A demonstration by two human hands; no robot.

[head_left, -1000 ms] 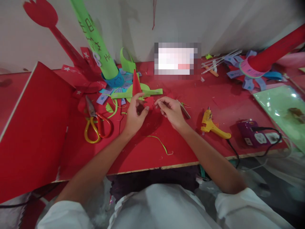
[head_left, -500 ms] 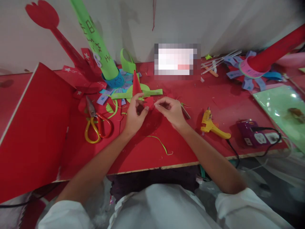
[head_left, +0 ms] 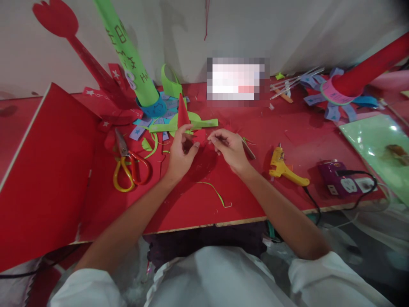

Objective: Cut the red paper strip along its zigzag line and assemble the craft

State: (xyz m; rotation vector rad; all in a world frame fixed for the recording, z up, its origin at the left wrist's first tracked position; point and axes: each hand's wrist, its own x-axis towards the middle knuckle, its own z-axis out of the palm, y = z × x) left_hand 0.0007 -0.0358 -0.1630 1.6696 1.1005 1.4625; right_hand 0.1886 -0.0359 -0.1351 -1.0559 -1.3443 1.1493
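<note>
My left hand (head_left: 182, 151) is closed on a red foam piece (head_left: 200, 137), thumb and fingers gripping its left side. A pointed red foam shape (head_left: 182, 114) rises just above those fingers; whether both are one piece I cannot tell. Right of the foam piece, my right hand (head_left: 230, 149) has its thumb and fingertips pressed together, a small gap from the red edge. Anything inside that pinch is too small to make out. Behind the hands lies a green foam disc with strips (head_left: 206, 123).
Scissors (head_left: 129, 164) lie left, beside a large upright red panel (head_left: 51, 179). A yellow glue gun (head_left: 284, 166) and purple power socket (head_left: 338, 177) are on the right. A green tube (head_left: 128, 59) and red tube (head_left: 373, 64) stand behind. A thin green scrap (head_left: 215, 192) lies in front.
My right fingertips have curled and drawn slightly to the right, away from the red foam piece. My left hand and the foam piece stay in place.
</note>
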